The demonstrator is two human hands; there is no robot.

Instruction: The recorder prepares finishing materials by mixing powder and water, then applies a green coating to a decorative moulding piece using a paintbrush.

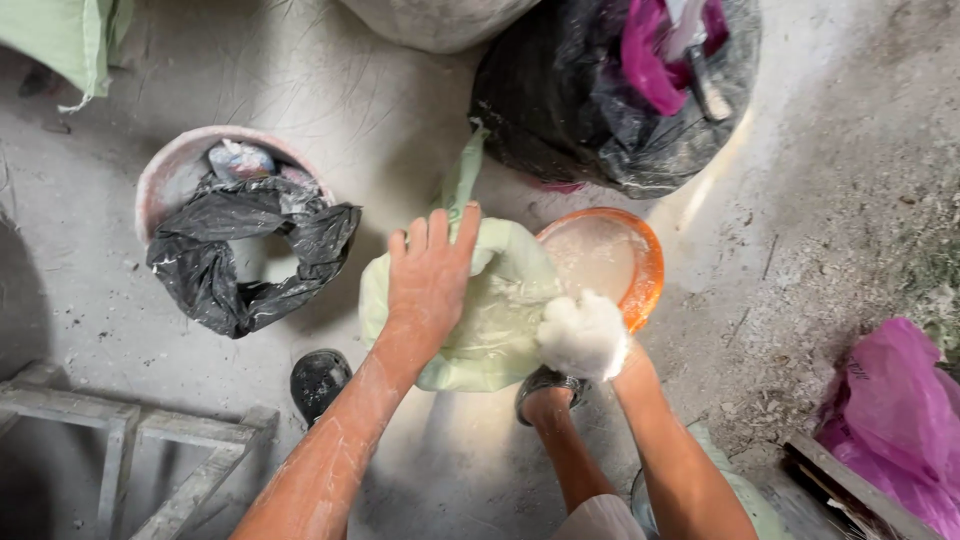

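Note:
My left hand [428, 280] lies flat, fingers apart, on top of a pale green woven sack [495, 330] that sits on the concrete floor. My right hand [583, 336] is caked in white powder and closed around a clump of it, at the sack's right edge. Just beyond that hand stands an orange bowl [650, 262] with white powder inside. My forearms are dusted white. My two feet in dark sandals show below the sack.
A pink tub [165, 165] lined with a black plastic bag [245, 250] stands at the left. A large black bag [580, 110] with pink material sits behind the bowl. A pink bag [895, 410] lies at the right, a grey frame [130, 440] at lower left.

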